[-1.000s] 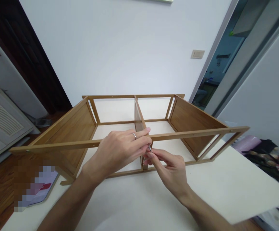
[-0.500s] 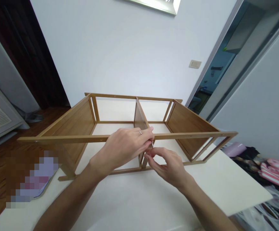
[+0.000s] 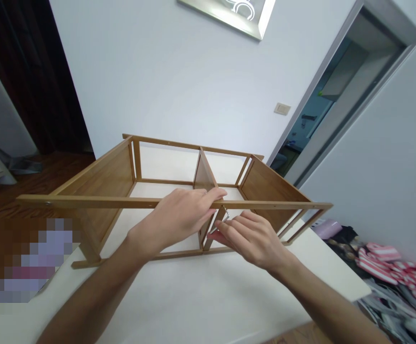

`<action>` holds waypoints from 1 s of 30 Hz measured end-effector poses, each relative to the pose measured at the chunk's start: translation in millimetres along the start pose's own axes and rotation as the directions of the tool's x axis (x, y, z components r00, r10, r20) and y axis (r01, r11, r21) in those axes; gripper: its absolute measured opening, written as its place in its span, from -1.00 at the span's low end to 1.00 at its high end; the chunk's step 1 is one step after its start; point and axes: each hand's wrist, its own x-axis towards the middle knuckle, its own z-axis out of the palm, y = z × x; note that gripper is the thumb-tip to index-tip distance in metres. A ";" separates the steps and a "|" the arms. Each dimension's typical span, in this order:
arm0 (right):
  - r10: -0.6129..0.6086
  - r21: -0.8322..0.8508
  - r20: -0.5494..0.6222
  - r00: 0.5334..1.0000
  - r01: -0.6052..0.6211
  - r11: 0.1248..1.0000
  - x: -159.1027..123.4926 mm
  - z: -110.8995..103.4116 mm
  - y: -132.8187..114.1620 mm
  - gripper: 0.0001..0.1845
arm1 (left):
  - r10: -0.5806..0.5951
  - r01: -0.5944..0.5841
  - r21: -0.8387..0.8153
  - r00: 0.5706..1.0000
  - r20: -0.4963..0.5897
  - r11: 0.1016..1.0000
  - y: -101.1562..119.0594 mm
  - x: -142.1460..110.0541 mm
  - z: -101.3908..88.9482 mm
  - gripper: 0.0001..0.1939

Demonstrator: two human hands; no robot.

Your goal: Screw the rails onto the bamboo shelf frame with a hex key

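Note:
A wooden shelf frame (image 3: 96, 202) lies on its side on the white table (image 3: 193, 296), its middle shelf board (image 3: 205, 174) standing between two end panels. My left hand (image 3: 179, 217) is wrapped over the near upper rail where the middle board meets it. Just right of it, below the same rail, my right hand (image 3: 252, 236) is closed on a thin, bent metal hex key (image 3: 226, 215). The key's bend shows near the joint. Whether its tip sits in a screw I cannot tell; the fingers and rail hide it.
Behind the frame rises a white wall with a light switch (image 3: 282, 109) and a framed picture (image 3: 229, 16). Clothes with red and white stripes (image 3: 378, 258) are piled beyond the table's right edge. A blurred-out patch (image 3: 32, 263) covers something at the left.
My right hand has turned and moved slightly, so the hex key's bend now shows more. My left hand keeps its hold on the rail. The camera view has shifted a little.

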 end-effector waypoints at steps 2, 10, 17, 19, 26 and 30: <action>-0.036 -0.088 -0.037 0.999 0.032 0.996 5.5 -0.2 0.7 -0.83 | -0.008 0.009 -0.034 1.000 0.029 0.999 -0.4 -0.5 -4.5 -0.59; 0.150 -0.088 -0.223 0.963 -0.173 0.981 22.1 1.8 12.7 -0.67 | -0.034 0.040 -0.067 0.996 0.085 0.997 -2.7 -2.4 -11.6 -0.40; 0.437 -0.061 -0.364 0.823 -0.489 0.870 22.3 1.0 11.0 -0.79 | -0.056 0.061 -0.077 0.996 0.070 0.995 3.4 1.2 -11.3 -0.68; 0.461 -0.028 -0.387 0.799 -0.510 0.860 21.2 3.1 7.8 -0.82 | -0.075 0.079 -0.063 0.995 0.060 0.995 6.9 3.6 -9.6 -0.72; 0.518 0.095 -0.398 0.757 -0.527 0.844 8.9 10.2 12.2 -0.82 | -0.051 0.054 0.059 0.997 -0.059 0.997 7.5 6.3 2.6 -0.69; 0.492 0.109 -0.359 0.793 -0.488 0.866 -9.4 8.8 14.1 -0.84 | -0.034 0.037 0.068 0.999 -0.042 0.997 6.1 6.0 1.4 -0.70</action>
